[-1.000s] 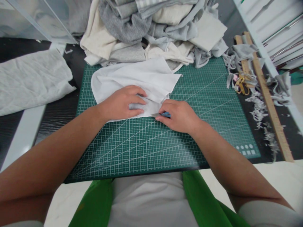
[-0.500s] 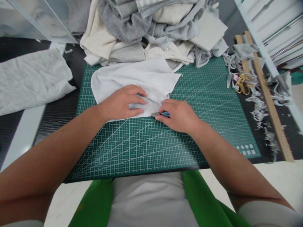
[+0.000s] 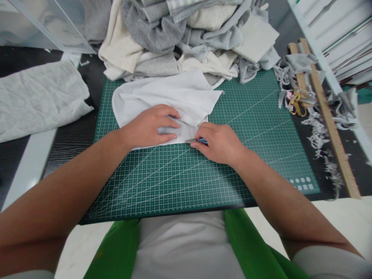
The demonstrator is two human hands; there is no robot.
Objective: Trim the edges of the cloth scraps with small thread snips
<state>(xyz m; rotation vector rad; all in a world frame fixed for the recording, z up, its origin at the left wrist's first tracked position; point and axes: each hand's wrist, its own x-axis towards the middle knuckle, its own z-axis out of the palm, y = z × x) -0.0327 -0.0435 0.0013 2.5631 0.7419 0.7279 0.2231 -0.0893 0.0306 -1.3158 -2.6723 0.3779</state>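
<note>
A piece of white cloth (image 3: 171, 91), folded over in places, lies on the green cutting mat (image 3: 180, 182). My left hand (image 3: 154, 126) rests flat on its lower part, fingers spread and pointing right. At the cloth's near right edge, my right hand (image 3: 219, 141) is closed around small blue-handled thread snips (image 3: 202, 142). Their thin metal blades point left along the edge of the cloth. Most of the snips' handle is hidden inside my fingers.
Behind the mat rises a heap of grey and cream fabric (image 3: 157, 35). Grey cloth (image 3: 40, 99) lies at left. To the right are a wooden ruler (image 3: 334, 131), gold-handled scissors (image 3: 296, 105) and fabric scraps (image 3: 318, 131). A clear plastic bin (image 3: 49, 23) stands at the back left.
Hardly anything differs. The snips' blue handle shows slightly less between my right fingers; the cloth and my left hand stay in place.
</note>
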